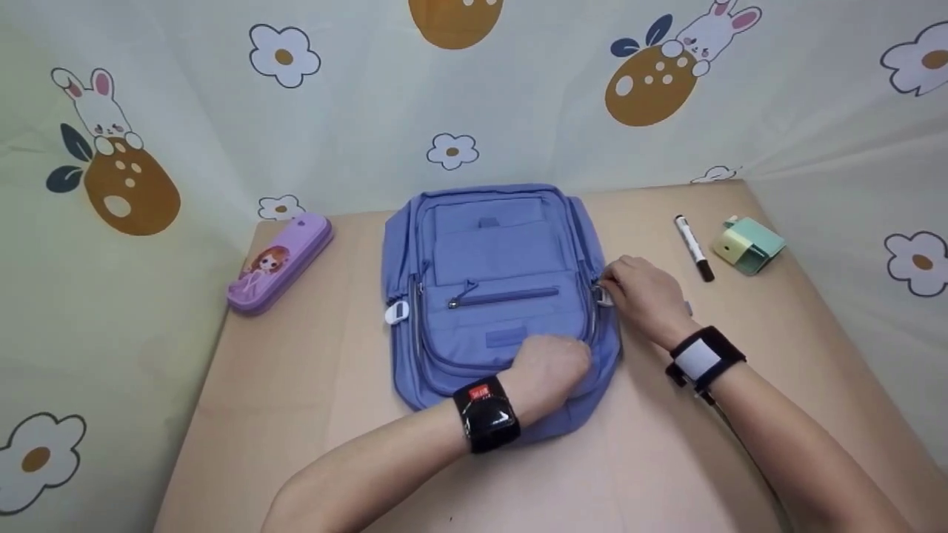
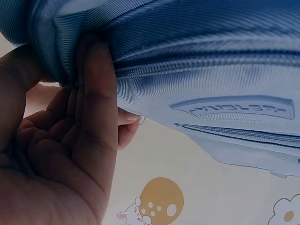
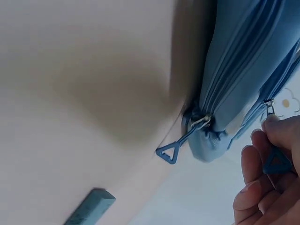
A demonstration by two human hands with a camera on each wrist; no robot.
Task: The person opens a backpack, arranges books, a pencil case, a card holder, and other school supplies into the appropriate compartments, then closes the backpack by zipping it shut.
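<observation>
A blue backpack lies on its back, front pocket upward. My right hand is at its right side and pinches a zipper pull with a triangular blue end. A second triangular zipper pull hangs loose along the bag's side in the right wrist view. Near the lower right of the front pocket, my left hand grips a fold of the fabric between thumb and fingers. Beside that hand runs a zipper, above a raised label.
On the left lies a purple pencil case with a doll picture. A black-capped white marker and a small green-and-yellow case lie at the right. Behind the brown tabletop hangs a printed curtain.
</observation>
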